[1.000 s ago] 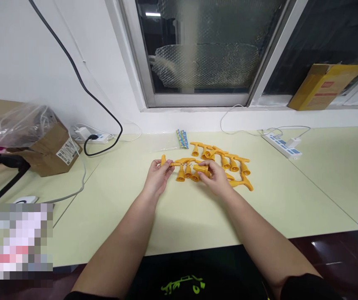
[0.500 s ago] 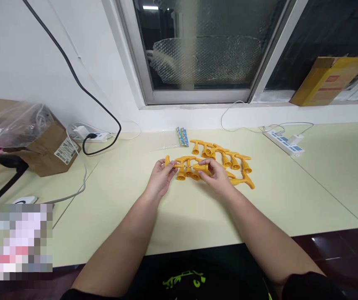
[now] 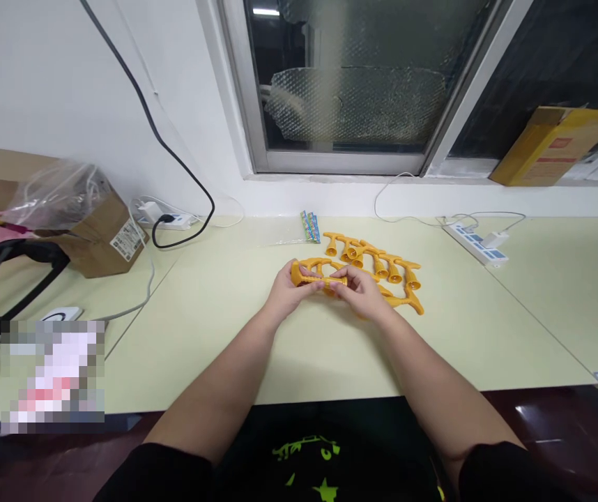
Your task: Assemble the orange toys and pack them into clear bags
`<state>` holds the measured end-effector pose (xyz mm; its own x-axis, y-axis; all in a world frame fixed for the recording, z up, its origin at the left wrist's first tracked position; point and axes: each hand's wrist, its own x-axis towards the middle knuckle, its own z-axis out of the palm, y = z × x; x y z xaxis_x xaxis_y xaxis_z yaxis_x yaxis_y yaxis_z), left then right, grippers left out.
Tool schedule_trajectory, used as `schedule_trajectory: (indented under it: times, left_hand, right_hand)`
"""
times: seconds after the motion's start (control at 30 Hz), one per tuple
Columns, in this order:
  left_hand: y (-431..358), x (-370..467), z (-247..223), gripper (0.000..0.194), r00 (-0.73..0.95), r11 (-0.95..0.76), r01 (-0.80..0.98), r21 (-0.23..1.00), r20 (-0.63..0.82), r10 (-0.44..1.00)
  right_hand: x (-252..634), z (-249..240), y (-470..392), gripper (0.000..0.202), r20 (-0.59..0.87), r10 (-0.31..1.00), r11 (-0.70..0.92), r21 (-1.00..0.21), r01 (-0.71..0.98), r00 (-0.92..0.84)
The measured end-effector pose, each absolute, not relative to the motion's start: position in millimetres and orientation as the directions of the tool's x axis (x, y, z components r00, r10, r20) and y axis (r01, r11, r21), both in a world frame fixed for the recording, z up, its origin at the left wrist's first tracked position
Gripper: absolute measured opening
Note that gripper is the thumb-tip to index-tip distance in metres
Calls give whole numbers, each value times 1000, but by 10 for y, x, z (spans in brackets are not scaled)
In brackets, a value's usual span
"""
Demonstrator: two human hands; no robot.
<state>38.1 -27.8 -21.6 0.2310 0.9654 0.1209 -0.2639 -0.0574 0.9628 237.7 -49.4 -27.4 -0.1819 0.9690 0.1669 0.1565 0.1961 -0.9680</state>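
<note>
My left hand (image 3: 287, 291) is closed on a yellow plastic T-shaped handle (image 3: 295, 273), its crossbar at the palm side. In the fingers of my right hand (image 3: 362, 291) is a yellow ribbed cup-shaped piece (image 3: 339, 280). The two parts lie in one line, end to end between my hands; the fingertips hide whether they are joined. Just beyond, on the tabletop, several yellow T-shaped pieces with bell-shaped ends (image 3: 380, 268) lie in a rough row. More of them lie under and behind my hands, partly hidden.
Small colourful printed strips (image 3: 310, 227) lie by a clear plastic bag (image 3: 281, 236) near the wall. Power strips stand at the right (image 3: 474, 242) and left (image 3: 176, 220), with cables. A cardboard box (image 3: 103, 240) and a black curved frame (image 3: 42, 258) occupy the left side.
My hands have come closer together, bringing the T-shaped handle and the ribbed piece end to end. Before, a gap was between them. The view has shifted slightly left.
</note>
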Motion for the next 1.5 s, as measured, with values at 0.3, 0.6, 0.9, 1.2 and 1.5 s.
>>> schedule_trajectory:
  times: [0.3,0.6,0.9,1.2,1.5]
  left_hand:
    - [-338,406,-85,45,363,-220,-199,955,280,889]
    - [-144,357,110,40,546,-157,-143,977,211,811]
    - [691,237,-163,27,190,-239,25,971,231,954]
    - [1453,-218,-522,33,119,-239,854,463,273,955]
    - [1314,-423,-103,10,-134,-389,556,734,541,830]
  right_hand:
    - [2459,-7,-516,19,-491,659,-684,-707,-182,-570]
    - [2479,21,-532,26,-240,738,-476,-848,-234,-631]
    - [2694,-6,-340,31,-76,878,-182,-966,-182,-472]
    - [2934,-202,-248,26,19,999,7,-950,-313,-37]
    - [2890,-236,-242,29,74,997,71,-989,-133,-20]
